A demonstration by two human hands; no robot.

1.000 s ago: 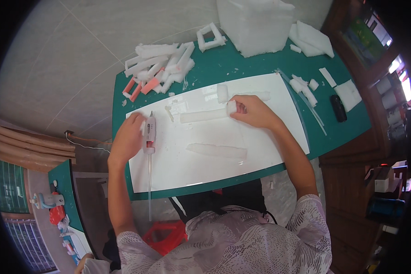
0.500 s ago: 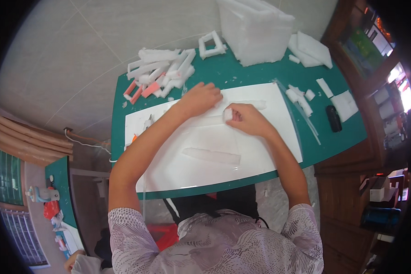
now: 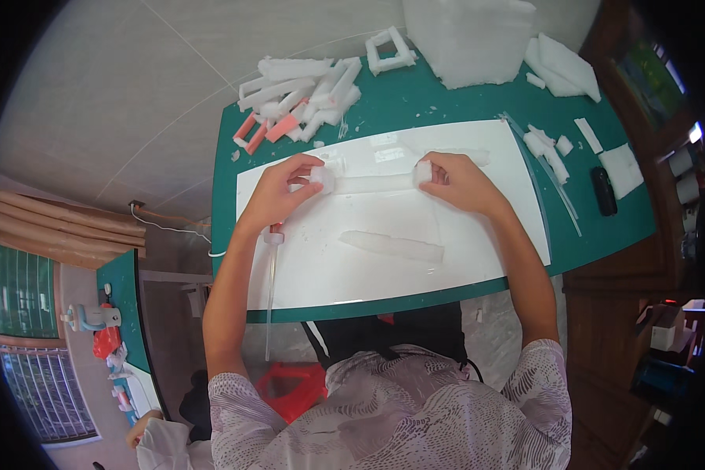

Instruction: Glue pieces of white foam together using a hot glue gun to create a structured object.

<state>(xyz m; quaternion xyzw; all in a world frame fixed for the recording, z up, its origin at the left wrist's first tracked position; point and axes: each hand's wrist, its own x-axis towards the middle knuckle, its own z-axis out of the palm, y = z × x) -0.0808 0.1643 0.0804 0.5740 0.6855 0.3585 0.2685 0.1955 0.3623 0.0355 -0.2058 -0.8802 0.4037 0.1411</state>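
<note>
Half a second ago the left hand [image 3: 286, 188] lay close against the right hand [image 3: 462, 182] at the far edge of the white board [image 3: 384, 270]; now the two sit well apart, one at each end of a long foam strip [image 3: 372, 183]. A second ago the left hand was down on the glue gun [image 3: 274, 235], which now lies untouched just beside the left wrist, its stick reaching past the board's near edge.

The foam strip is pale, narrow and flat, lying across the far half of the board. The left hand's fingers are pinched on a small foam block [image 3: 321, 177] at the strip's left end; the right hand's fingers are closed on a like block at the right end — whether either block is joined to the strip cannot be told.

The green table [image 3: 619, 215] shows as a rim round the board. Beyond the board's far edge stands a big foam slab [image 3: 466, 39], and to its far left a heap of foam scraps [image 3: 301, 94]. On the board's near half lies a second strip [image 3: 392, 245], with bare white surface about it. Right of the board lie small offcuts [image 3: 548, 145] and a black remote [image 3: 603, 190].
</note>
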